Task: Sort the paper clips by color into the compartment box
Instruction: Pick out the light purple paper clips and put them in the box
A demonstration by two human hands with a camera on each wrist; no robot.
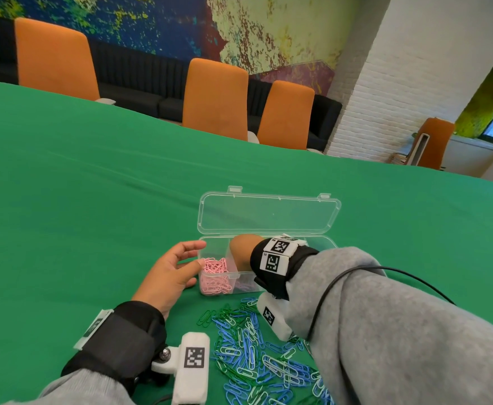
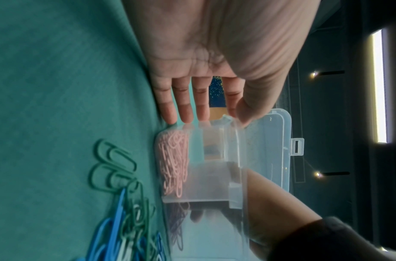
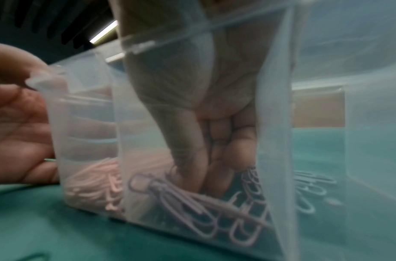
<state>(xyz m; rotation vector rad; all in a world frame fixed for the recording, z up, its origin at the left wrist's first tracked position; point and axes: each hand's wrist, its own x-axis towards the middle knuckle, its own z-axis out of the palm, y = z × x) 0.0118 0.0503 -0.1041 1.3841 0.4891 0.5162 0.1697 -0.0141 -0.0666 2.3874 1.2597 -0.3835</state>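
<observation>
A: Your right hand (image 1: 241, 252) is down inside the compartment box (image 1: 321, 244), at centre frame in the head view, wrist sticking up over the near rim.

B: And the fingers?

A: The right wrist view has them bunched together, fingertips (image 3: 192, 174) pressed down among the purple paper clips (image 3: 192, 208) on the floor of that compartment. I can't tell whether you're pinching any of them.

B: Where are the pink ones?

A: The pink paper clips (image 1: 214, 274) fill the compartment at the box's left end, just left of your right hand, with a divider between them. A few pale clips (image 3: 308, 187) lie in the compartment to the right, blurred through the plastic.

B: Left hand?

A: Your left hand (image 1: 170, 273) sits on the green desk (image 1: 93, 185) right against the left end of the box, fingers straight and slightly spread. In the left wrist view the fingertips (image 2: 188, 113) touch the end wall and the thumb reaches the rim.

B: The unsorted clips?

A: The loose pile (image 1: 251, 346) of blue, green and white ones lies on the desk in the lower middle of the head view, just below the box and under your right forearm. The clear lid (image 1: 268, 213) stands open behind.
</observation>
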